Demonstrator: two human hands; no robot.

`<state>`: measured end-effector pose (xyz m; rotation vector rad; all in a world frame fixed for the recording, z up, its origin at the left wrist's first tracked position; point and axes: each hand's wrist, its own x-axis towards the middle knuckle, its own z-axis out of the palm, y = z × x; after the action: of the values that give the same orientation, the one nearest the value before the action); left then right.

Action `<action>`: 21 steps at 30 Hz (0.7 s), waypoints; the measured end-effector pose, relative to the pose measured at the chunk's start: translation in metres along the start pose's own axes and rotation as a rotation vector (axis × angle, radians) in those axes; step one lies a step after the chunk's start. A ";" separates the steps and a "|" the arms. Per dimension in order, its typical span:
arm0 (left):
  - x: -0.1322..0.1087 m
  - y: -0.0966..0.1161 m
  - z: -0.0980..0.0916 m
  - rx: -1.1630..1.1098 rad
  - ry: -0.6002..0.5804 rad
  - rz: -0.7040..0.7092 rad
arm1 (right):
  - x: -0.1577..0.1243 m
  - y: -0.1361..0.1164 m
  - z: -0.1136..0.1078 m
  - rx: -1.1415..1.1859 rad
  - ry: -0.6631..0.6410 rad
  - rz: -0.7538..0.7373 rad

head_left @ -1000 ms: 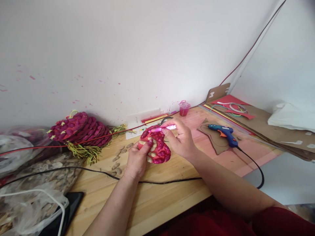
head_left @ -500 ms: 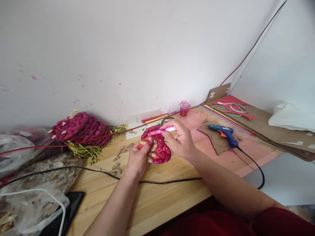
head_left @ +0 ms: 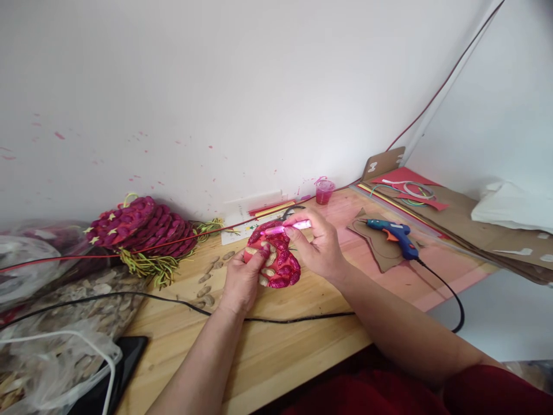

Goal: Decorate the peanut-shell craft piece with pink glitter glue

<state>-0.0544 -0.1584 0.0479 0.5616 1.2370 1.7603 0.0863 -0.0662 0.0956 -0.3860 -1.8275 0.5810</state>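
Note:
Between finger and thumb, my left hand [head_left: 244,276] grips a red craft piece [head_left: 283,271] by its left side. Peanut shells are stuck over it; those around the rim are magenta and glossy, while a few near the middle stay pale. My right hand [head_left: 317,242] is closed around a pink-and-white marker [head_left: 298,226], its tip pointing left at the upper part of the piece. I cannot tell whether the tip touches a shell. Several loose peanut shells [head_left: 207,282] lie on the wooden table left of my left hand.
Finished-looking magenta discs [head_left: 142,230] with yellow-green tassels are stacked at left, beside plastic bags of shells [head_left: 108,314]. A blue glue gun [head_left: 391,233] rests on cardboard at right, its black cord crossing the table. A magenta cup [head_left: 324,191] stands by the wall.
My right hand and the marker have shifted slightly to the right and up along the piece. My left hand and the piece look unmoved.

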 end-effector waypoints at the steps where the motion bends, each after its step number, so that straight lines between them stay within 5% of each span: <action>1: 0.000 0.000 0.000 0.008 0.001 -0.002 | 0.000 -0.001 0.000 -0.001 -0.012 -0.004; 14: -0.002 0.002 -0.001 0.152 0.038 0.060 | 0.000 -0.001 -0.002 -0.013 0.010 -0.023; 21: -0.001 0.005 -0.006 0.362 0.101 0.298 | -0.001 0.000 -0.004 0.025 0.047 0.001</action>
<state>-0.0604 -0.1631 0.0503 0.9137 1.6263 1.8327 0.0904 -0.0659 0.0958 -0.3810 -1.7733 0.5908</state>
